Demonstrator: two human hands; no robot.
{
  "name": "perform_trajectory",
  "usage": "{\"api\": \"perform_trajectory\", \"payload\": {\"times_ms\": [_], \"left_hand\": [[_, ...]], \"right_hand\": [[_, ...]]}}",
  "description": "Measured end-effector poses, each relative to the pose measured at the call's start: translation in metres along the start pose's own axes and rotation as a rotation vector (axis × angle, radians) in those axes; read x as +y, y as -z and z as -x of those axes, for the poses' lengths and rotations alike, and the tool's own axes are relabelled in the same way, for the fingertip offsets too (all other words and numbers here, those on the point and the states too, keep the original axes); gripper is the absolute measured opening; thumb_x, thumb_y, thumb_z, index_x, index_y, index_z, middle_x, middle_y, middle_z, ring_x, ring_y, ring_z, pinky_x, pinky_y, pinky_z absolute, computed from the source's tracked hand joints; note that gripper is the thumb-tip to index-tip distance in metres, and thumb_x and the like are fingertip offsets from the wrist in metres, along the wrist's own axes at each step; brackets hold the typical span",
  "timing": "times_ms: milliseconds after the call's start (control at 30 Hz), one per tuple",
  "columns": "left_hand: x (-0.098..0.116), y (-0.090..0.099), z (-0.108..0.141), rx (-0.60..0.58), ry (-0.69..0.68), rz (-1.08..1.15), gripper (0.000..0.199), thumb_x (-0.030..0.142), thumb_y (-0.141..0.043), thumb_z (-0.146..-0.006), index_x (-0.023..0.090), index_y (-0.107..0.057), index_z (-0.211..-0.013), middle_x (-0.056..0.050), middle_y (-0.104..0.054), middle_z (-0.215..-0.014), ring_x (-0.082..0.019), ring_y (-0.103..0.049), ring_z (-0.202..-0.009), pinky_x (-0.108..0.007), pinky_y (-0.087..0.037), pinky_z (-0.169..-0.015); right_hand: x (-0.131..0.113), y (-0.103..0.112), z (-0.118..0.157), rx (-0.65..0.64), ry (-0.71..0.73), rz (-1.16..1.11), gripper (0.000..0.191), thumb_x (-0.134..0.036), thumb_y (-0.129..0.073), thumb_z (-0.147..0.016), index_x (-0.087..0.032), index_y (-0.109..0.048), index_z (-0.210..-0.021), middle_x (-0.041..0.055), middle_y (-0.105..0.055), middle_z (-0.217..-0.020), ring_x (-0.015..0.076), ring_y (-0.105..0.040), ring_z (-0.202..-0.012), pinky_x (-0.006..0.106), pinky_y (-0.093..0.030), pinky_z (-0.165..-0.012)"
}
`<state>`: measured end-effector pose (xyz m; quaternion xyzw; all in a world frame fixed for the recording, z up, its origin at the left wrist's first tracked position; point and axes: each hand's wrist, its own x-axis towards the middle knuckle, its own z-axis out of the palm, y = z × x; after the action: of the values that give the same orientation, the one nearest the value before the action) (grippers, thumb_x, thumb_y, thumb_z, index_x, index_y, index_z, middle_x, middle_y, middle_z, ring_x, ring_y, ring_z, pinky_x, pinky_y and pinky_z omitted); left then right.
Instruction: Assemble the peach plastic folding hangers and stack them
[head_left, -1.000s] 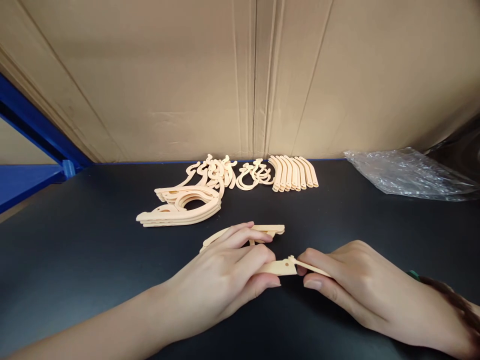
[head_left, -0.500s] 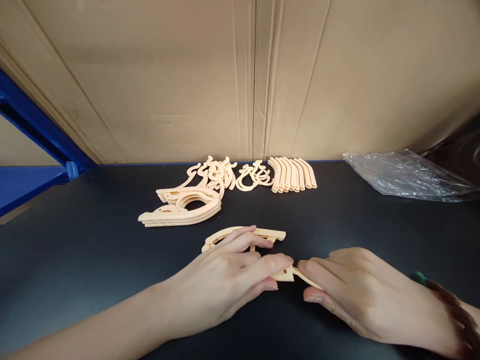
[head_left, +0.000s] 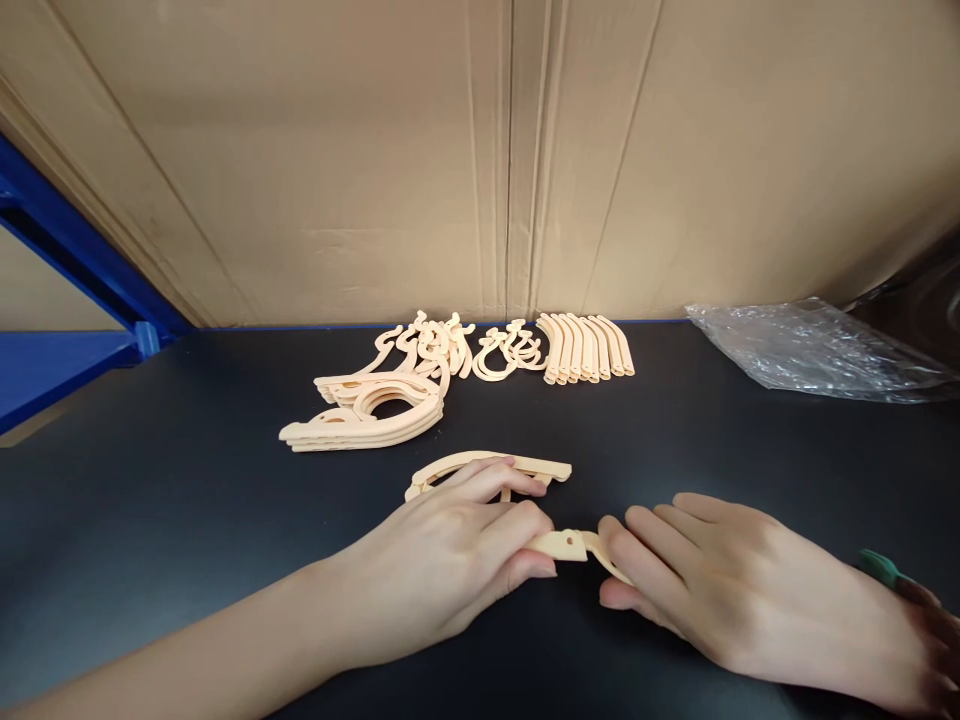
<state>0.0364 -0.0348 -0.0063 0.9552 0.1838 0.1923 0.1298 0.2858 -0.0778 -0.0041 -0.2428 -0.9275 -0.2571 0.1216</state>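
Note:
A beige plastic folding hanger (head_left: 491, 463) lies in front of me, partly covered by my left hand (head_left: 457, 545). That hand grips its near arm between thumb and fingers. The arm's end, with a small round hole, sticks out beyond my fingertips to the right. My right hand (head_left: 709, 585) pinches a thin curved beige hanger hook (head_left: 601, 556) whose far part is hidden under the fingers. The hook's tip meets the holed end of the arm; whether it sits inside the end I cannot tell.
Stacked beige hangers (head_left: 367, 430) lie to the left. Behind them are piled loose hooks (head_left: 431, 345), a few ring-like pieces (head_left: 495, 360) and a row of curved arms (head_left: 589, 350). A clear plastic bag (head_left: 810, 350) lies back right. Cardboard (head_left: 337, 160) walls the rear of the black table (head_left: 187, 480).
My left thumb and index finger have drawn back left, baring more of the arm's holed end. My right fingers have spread slightly and shifted, still on the hook.

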Motion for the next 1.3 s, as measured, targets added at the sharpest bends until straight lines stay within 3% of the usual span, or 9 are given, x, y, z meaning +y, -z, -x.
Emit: {"api": "perform_trajectory", "payload": {"times_ms": [267,467,833,1033,1133,1233,1300], "left_hand": [[0.0015,0.0005,0.0002,-0.012,0.032,0.004,0.028,0.027,-0.041,-0.105,0.018,-0.058,-0.085,-0.008,-0.07,-0.097,-0.023,-0.056,-0.122,-0.032,-0.052,-0.096],[-0.0012,-0.0035,0.0012,0.035,0.023,0.006,0.028,0.029,-0.039,-0.106,0.019,-0.057,-0.087,-0.009,-0.068,-0.101,-0.022,-0.055,-0.125,-0.029,-0.053,-0.092],[0.0022,0.0006,-0.0001,-0.013,0.033,0.022,0.028,0.029,-0.038,-0.107,0.018,-0.056,-0.089,-0.005,-0.069,-0.094,-0.022,-0.054,-0.125,-0.028,-0.051,-0.093],[0.0018,-0.0002,0.0,-0.03,0.007,0.014,0.03,0.029,-0.038,-0.106,0.019,-0.055,-0.084,-0.005,-0.07,-0.091,-0.023,-0.056,-0.123,-0.025,-0.052,-0.086],[0.0014,-0.0014,-0.0003,-0.013,0.01,0.008,0.03,0.031,-0.039,-0.106,0.018,-0.058,-0.086,-0.006,-0.07,-0.089,-0.023,-0.056,-0.124,-0.03,-0.049,-0.096],[0.0002,-0.0028,0.0002,0.018,0.006,0.029,0.024,0.03,-0.045,-0.104,0.019,-0.059,-0.088,-0.003,-0.071,-0.089,-0.02,-0.058,-0.12,-0.036,-0.033,-0.115],[-0.0013,-0.003,0.0011,0.048,0.032,0.077,0.016,0.032,-0.053,-0.101,0.021,-0.06,-0.092,-0.001,-0.072,-0.093,-0.019,-0.057,-0.122,-0.037,-0.025,-0.12]], "right_hand": [[0.0003,-0.0011,0.0005,-0.003,0.034,0.066,0.038,-0.022,-0.034,-0.106,-0.011,-0.065,-0.088,-0.0015,-0.054,-0.058,0.0142,-0.045,-0.044,0.033,-0.026,-0.048],[-0.0015,-0.0027,-0.0005,-0.003,-0.006,-0.024,0.038,-0.021,-0.032,-0.106,-0.015,-0.061,-0.082,-0.0022,-0.054,-0.059,0.0152,-0.043,-0.043,0.034,-0.024,-0.047],[-0.0004,-0.0033,-0.0021,-0.008,-0.028,-0.133,0.039,-0.023,-0.03,-0.107,-0.017,-0.06,-0.084,-0.0033,-0.054,-0.06,0.0154,-0.042,-0.044,0.033,-0.025,-0.046],[0.0001,-0.0031,-0.0033,0.004,0.015,-0.113,0.042,-0.024,-0.03,-0.107,-0.018,-0.059,-0.077,-0.0032,-0.054,-0.061,0.0149,-0.041,-0.046,0.033,-0.025,-0.046],[0.0023,-0.0013,-0.0031,0.006,0.028,-0.09,0.039,-0.029,-0.035,-0.106,-0.016,-0.061,-0.08,-0.0029,-0.055,-0.062,0.0151,-0.043,-0.047,0.033,-0.027,-0.047],[0.0045,0.0004,-0.0021,0.0,0.019,-0.133,0.04,-0.032,-0.034,-0.107,-0.016,-0.06,-0.08,-0.0029,-0.054,-0.062,0.0148,-0.044,-0.049,0.033,-0.028,-0.047],[0.0052,0.0006,-0.0014,-0.014,-0.004,-0.204,0.042,-0.032,-0.03,-0.107,-0.018,-0.056,-0.078,-0.0034,-0.054,-0.062,0.0144,-0.042,-0.047,0.032,-0.028,-0.047]]}}
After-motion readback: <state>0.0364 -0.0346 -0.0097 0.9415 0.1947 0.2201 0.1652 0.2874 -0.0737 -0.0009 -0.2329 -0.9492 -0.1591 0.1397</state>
